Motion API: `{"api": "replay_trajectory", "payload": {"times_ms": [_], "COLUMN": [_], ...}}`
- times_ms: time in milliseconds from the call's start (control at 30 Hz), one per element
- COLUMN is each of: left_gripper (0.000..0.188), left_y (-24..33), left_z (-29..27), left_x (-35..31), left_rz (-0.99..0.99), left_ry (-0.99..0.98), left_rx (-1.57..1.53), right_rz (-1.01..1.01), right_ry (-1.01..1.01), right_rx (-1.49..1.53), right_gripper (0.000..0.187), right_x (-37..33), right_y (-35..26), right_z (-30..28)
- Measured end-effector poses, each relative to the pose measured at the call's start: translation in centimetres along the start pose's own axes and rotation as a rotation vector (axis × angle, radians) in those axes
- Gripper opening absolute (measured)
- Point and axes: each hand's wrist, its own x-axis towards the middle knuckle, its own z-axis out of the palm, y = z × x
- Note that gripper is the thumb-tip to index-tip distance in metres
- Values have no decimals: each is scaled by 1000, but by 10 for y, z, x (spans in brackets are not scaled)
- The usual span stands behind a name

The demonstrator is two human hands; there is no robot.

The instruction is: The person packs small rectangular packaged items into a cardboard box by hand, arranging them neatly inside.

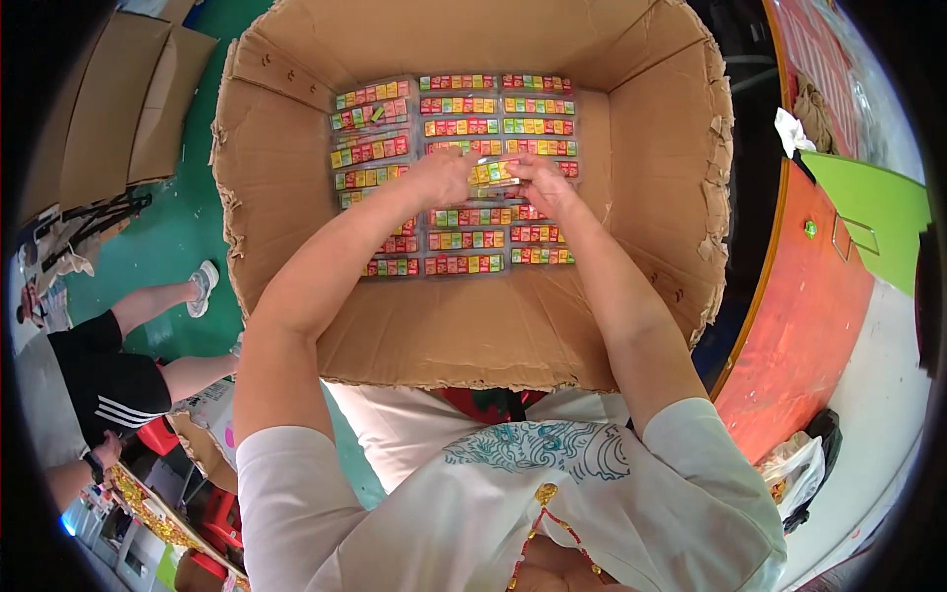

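Both my arms reach down into a large open cardboard box. On its bottom lie rows of clear plastic trays, each filled with small red, yellow and green packets. Over the middle column, one such tray of packets is held between my hands. My left hand is closed at its left end, the fingertips partly hidden. The right end sits in the pinch of my right hand. Part of the row beneath is covered by my hands. One loose green packet rests askew on a tray in the left column.
The box has ragged, torn edges. To the right stands an orange-red tabletop with a green panel and plastic bags. At left are folded cardboard and another person in black shorts, close to a tray of gold-coloured pieces.
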Motion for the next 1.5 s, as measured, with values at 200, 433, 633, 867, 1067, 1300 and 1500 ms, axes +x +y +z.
{"api": "replay_trajectory", "payload": {"times_ms": [200, 433, 633, 867, 1067, 1300, 1500], "left_gripper": [64, 51, 56, 49, 54, 62, 63], "left_y": [-16, -9, -13, -10, -8, -7, -1], "left_z": [26, 23, 30, 35, 39, 39, 34], "left_x": [-5, -10, -15, -14, -14, -7, -3], "left_rz": [59, 92, 135, 108, -11, 7, 42], "left_ry": [113, 70, 104, 117, 119, 57, 69], "left_rx": [273, 409, 411, 475, 404, 323, 288], "right_rz": [-9, 67, -160, -435, -365, -500, -419], "right_ry": [123, 174, 221, 298, 319, 216, 192], "right_rx": [-89, -402, -1005, -1299, -1457, -1436, -1481], "right_gripper": [26, 31, 37, 40, 39, 41, 41], "right_x": [-1, 0, -2, -18, -38, -29, -24], "right_y": [6, 6, 9, 10, -5, 6, -18], "right_z": [26, 25, 36, 27, 53, 40, 44]}}
